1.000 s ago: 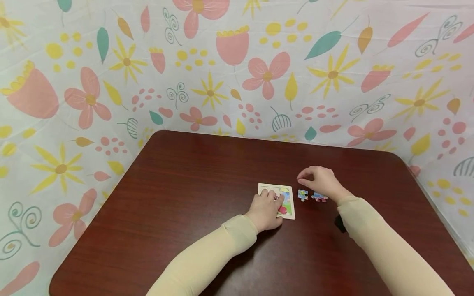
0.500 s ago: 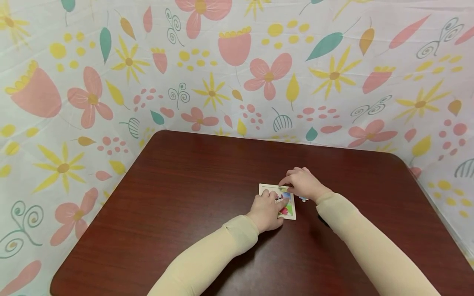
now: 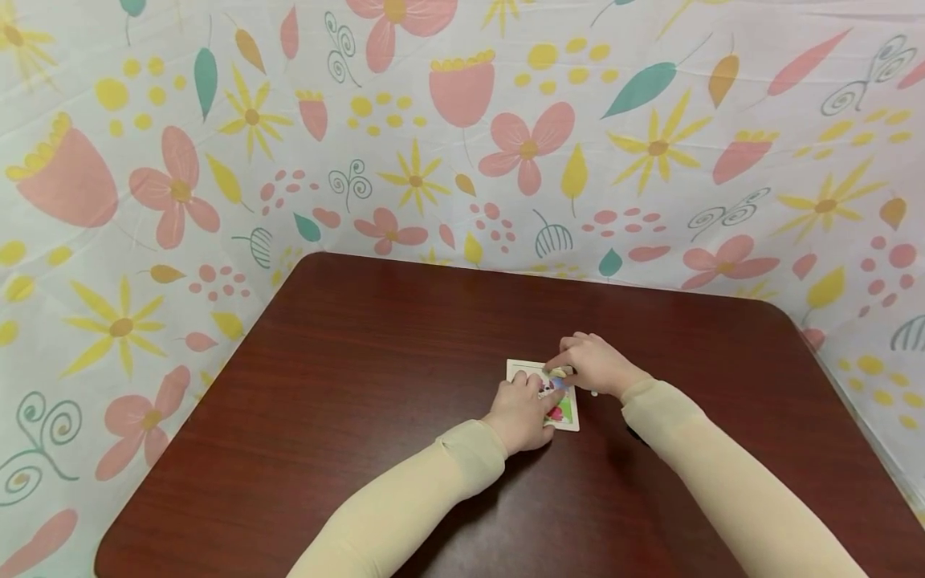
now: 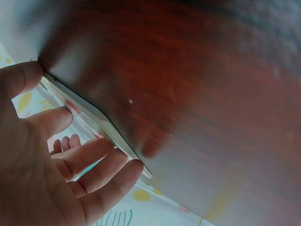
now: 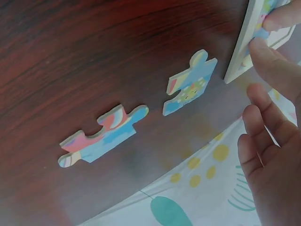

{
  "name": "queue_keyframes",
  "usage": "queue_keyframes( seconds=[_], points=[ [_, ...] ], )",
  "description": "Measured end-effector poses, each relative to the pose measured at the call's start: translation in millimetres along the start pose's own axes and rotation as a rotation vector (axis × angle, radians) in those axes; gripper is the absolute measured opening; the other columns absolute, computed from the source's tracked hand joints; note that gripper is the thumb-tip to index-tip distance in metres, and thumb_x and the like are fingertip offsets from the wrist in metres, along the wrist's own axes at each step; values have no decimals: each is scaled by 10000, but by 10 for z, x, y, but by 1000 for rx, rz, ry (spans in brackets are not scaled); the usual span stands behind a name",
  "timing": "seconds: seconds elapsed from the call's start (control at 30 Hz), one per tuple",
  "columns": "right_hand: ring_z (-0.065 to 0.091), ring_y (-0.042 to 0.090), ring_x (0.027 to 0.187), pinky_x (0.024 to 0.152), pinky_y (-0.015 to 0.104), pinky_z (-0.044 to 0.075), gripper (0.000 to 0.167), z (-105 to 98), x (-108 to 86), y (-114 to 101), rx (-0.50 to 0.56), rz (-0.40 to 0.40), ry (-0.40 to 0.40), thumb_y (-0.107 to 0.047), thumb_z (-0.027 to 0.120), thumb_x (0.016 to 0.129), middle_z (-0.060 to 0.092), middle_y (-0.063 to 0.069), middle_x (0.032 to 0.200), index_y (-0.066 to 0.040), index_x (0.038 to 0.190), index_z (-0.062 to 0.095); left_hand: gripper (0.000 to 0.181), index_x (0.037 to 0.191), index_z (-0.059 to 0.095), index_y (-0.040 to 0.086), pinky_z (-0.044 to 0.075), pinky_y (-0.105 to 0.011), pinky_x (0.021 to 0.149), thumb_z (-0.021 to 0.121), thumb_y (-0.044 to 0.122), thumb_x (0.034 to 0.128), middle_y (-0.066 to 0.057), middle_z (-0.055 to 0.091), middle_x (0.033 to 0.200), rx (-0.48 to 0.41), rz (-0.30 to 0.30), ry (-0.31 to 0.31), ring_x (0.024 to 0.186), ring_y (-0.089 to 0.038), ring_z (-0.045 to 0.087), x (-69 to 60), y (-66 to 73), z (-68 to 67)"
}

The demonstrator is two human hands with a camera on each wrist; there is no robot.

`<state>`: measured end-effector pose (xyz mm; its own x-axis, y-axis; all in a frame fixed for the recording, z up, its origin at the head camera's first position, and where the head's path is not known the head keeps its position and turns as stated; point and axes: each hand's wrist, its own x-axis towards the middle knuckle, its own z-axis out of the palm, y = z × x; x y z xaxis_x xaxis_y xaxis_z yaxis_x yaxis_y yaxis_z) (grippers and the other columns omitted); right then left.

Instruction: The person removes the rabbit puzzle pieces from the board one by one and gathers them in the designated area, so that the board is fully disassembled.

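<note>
A small framed puzzle board (image 3: 573, 419) lies on the table, its picture partly covered by both hands. My left hand (image 3: 517, 413) rests on its left part; in the left wrist view the thumb touches one end of the board (image 4: 116, 135) and the fingertips lie along it. With thumb and index finger, my right hand (image 3: 598, 365) pinches a yellow-and-blue piece (image 3: 559, 372) at the board's upper right. The right wrist view shows two loose pieces, one pink and blue (image 5: 106, 136), one blue with a yellow figure (image 5: 192, 87), beside the board (image 5: 239, 52).
The dark red wooden table (image 3: 361, 345) reaches back to a floral-patterned cloth (image 3: 289, 120). Part of a black object (image 3: 635, 434) shows beside the right cuff. The loose pieces are almost wholly hidden by the right hand in the head view.
My right hand has moved left from above the loose pieces to the board's upper right, and its thumb and index finger have closed on a piece there. My left hand has stayed in place.
</note>
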<state>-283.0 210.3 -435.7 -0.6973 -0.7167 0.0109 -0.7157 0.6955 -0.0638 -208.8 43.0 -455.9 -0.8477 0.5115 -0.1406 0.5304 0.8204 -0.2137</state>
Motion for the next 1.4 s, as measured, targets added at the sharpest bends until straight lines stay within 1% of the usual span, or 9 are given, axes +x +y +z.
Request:
queue_keyframes(
  seconds=[0.17, 0.33, 0.53, 0.7, 0.87, 1.0, 1.1, 1.23, 1.4],
  points=[
    [438, 139, 711, 636, 289, 378, 280, -4, 20, -11, -42, -40, 4, -188, 840, 668, 574, -23, 785, -208, 937, 764, 602, 1446, 310, 456, 413, -289, 739, 478, 592, 885, 32, 468, 1194, -6, -3, -4, 1027, -161, 411, 5, 3, -3],
    [517, 200, 744, 675, 367, 460, 242, -1, 55, -45, -82, -81, 23, -126, 838, 682, 594, 5, 803, -183, 886, 720, 597, 1442, 319, 460, 414, -289, 746, 480, 590, 882, 34, 467, 1207, -5, -5, 2, 1035, -160, 415, 10, 6, 7],
    [555, 240, 767, 668, 396, 475, 275, -20, 60, -83, -85, -63, 5, -44, 798, 712, 589, 18, 838, -170, 922, 672, 589, 1433, 342, 456, 416, -291, 740, 490, 586, 878, 34, 474, 1223, -9, -9, 18, 1046, -163, 419, 7, 4, 10],
    [555, 211, 771, 712, 388, 491, 266, 5, 66, -68, 5, -9, -34, -9, 758, 748, 583, 26, 859, -155, 941, 646, 585, 1432, 348, 452, 419, -291, 721, 491, 582, 880, 33, 479, 1207, -5, -4, 30, 1039, -163, 425, 0, -1, 12],
    [519, 154, 732, 684, 342, 479, 224, 46, 81, -39, 137, 55, -66, -8, 706, 807, 563, 12, 837, -151, 926, 582, 593, 1442, 319, 458, 409, -283, 705, 474, 592, 886, 36, 472, 1187, 8, -3, 11, 1014, -152, 419, -1, -1, 13],
    [540, 163, 738, 684, 342, 480, 203, 84, 83, 4, 233, 104, -39, 22, 677, 822, 590, 22, 824, -114, 956, 609, 596, 1445, 312, 459, 405, -282, 700, 469, 597, 887, 32, 471, 1168, 12, -5, -2, 1001, -148, 414, 1, 2, 12],
    [587, 179, 763, 707, 362, 503, 164, 112, 86, 47, 309, 147, -15, 47, 671, 815, 634, 52, 824, -67, 932, 654, 595, 1445, 316, 454, 405, -282, 696, 470, 598, 888, 26, 471, 1162, 13, -5, -5, 996, -150, 413, -2, 5, 7],
    [608, 177, 770, 717, 373, 521, 124, 133, 90, 68, 351, 195, -16, 44, 681, 810, 652, 77, 823, -57, 881, 670, 595, 1448, 311, 451, 409, -282, 692, 465, 600, 893, 26, 468, 1172, 16, 0, -11, 993, -149, 412, -2, 7, 1],
    [608, 181, 775, 723, 379, 523, 122, 108, 93, 47, 366, 212, -9, 44, 681, 812, 649, 74, 826, -59, 875, 666, 595, 1456, 291, 450, 408, -282, 682, 448, 600, 903, 23, 465, 1158, 17, 1, -23, 982, -148, 407, 3, -2, -7]
  ],
)
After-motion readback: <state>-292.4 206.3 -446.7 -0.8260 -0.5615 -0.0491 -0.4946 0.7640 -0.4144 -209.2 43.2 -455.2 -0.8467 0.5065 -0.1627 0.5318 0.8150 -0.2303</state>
